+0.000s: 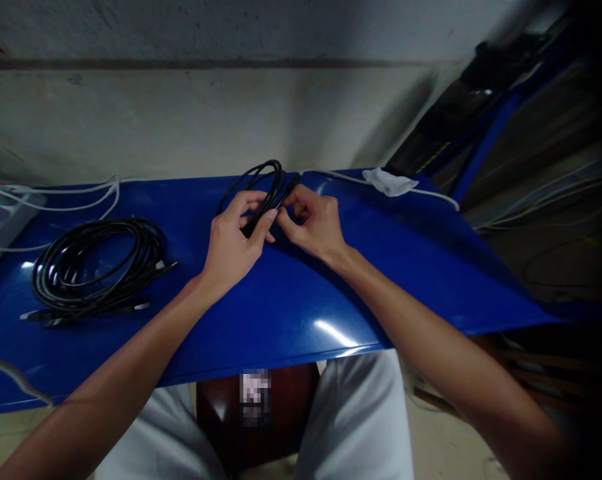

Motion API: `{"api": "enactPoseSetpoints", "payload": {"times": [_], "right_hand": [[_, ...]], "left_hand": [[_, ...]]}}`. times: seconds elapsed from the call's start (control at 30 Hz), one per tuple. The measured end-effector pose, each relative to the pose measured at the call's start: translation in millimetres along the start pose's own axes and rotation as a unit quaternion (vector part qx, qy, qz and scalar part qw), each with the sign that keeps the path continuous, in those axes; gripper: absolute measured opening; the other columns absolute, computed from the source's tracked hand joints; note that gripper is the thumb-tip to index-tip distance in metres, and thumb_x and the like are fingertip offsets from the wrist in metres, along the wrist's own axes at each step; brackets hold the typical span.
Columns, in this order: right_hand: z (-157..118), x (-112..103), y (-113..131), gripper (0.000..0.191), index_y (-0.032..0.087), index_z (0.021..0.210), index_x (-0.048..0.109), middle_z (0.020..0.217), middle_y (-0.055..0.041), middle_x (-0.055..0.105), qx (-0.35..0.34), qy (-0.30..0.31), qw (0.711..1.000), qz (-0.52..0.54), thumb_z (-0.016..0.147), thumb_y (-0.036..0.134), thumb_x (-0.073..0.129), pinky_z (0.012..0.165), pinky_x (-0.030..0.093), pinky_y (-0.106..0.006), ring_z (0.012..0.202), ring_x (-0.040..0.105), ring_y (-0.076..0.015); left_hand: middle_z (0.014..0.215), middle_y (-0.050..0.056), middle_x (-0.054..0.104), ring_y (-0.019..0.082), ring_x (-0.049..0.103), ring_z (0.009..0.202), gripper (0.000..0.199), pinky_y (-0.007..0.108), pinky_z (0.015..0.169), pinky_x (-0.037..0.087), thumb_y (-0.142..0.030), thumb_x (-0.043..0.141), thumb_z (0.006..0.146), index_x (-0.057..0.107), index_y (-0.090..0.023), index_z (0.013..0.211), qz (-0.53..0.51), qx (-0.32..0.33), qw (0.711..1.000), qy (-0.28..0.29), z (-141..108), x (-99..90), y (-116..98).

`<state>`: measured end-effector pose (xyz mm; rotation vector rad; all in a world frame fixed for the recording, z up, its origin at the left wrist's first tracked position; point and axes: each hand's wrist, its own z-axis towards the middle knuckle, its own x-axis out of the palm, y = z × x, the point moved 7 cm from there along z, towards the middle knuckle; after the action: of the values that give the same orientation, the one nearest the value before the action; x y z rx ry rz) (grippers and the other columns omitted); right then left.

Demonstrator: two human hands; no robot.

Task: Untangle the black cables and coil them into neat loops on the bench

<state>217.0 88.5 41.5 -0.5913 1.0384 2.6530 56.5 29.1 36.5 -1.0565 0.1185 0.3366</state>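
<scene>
Holding looped black cable (pixel 279 180); left hand (pixel 237 230) wrapped round it, right hand (pixel 317 221) pinching it; chunkier coil (pixel 149 244) on surface (pixel 281 300).

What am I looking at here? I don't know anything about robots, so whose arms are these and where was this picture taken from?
There is no machine here: these are a person's own bare hands. The single picture comes from a camera worn on the head, looking forward and down, so you see roughly what the wearer sees.

The left hand holds a looped black cable. The right hand has its fingers at the same loops; exactly what they pinch is hard to see.

On the blue table, a larger black coil lies to the left, with connector ends showing. Behind it are loops of white cord, and over to the right a crumpled white scrap sits at the far edge.
</scene>
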Motion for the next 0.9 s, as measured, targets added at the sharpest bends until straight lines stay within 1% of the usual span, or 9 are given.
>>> {"api": "enactPoseSetpoints", "payload": {"times": [0.13,0.33,0.47,0.67,0.9], "right_hand": [[-0.1,0.5,0.1,0.021,0.023,0.082,0.061,0.059,0.0065,0.051,0.005,0.006,1.0,0.002,0.095,0.036,0.071,0.056,0.034,-0.029,0.051,0.041,-0.0105],[-0.8,2.1,2.7,0.024,0.023,0.082,0.059,0.06,0.0062,0.051,-0.016,0.025,1.0,-0.003,0.094,0.04,0.072,0.057,0.037,-0.029,0.053,0.042,-0.0112],[-0.6,1.9,4.8,0.023,0.023,0.082,0.058,0.061,0.0061,0.052,-0.023,0.03,0.999,0.009,0.094,0.037,0.071,0.058,0.039,-0.028,0.053,0.043,-0.0111],[-1.0,0.7,7.3,0.02,0.022,0.081,0.058,0.061,0.0075,0.049,-0.038,0.021,0.999,0.023,0.095,0.031,0.07,0.057,0.034,-0.027,0.052,0.04,-0.0087],[0.1,1.1,6.1,0.023,0.022,0.083,0.057,0.061,0.008,0.047,-0.031,0.025,0.999,0.024,0.097,0.034,0.071,0.059,0.034,-0.027,0.052,0.039,-0.0088]], "left_hand": [[0.112,0.004,0.078,0.013,0.079,0.073,0.025,0.025,0.067,0.067,-0.039,0.073,0.109,0.064,-0.024,0.126,-0.005,0.0,1.0,0.005,0.1,1.1,0.1],[0.113,0.005,0.078,0.017,0.082,0.091,0.023,0.026,0.076,0.069,-0.036,0.071,0.109,0.064,-0.024,0.128,0.022,-0.002,1.0,0.005,0.0,2.1,3.9],[0.113,0.004,0.079,0.017,0.081,0.092,0.021,0.027,0.078,0.069,-0.034,0.072,0.109,0.066,-0.024,0.127,0.015,0.007,1.0,0.0,-0.1,1.6,4.8],[0.112,0.003,0.079,0.016,0.081,0.09,0.023,0.025,0.078,0.068,-0.033,0.076,0.106,0.068,-0.023,0.125,-0.003,0.023,1.0,-0.012,0.9,0.3,5.1],[0.112,0.005,0.079,0.016,0.079,0.088,0.025,0.025,0.077,0.068,-0.037,0.079,0.104,0.07,-0.021,0.121,-0.068,-0.001,0.998,-0.004,4.9,2.0,6.1]]}}
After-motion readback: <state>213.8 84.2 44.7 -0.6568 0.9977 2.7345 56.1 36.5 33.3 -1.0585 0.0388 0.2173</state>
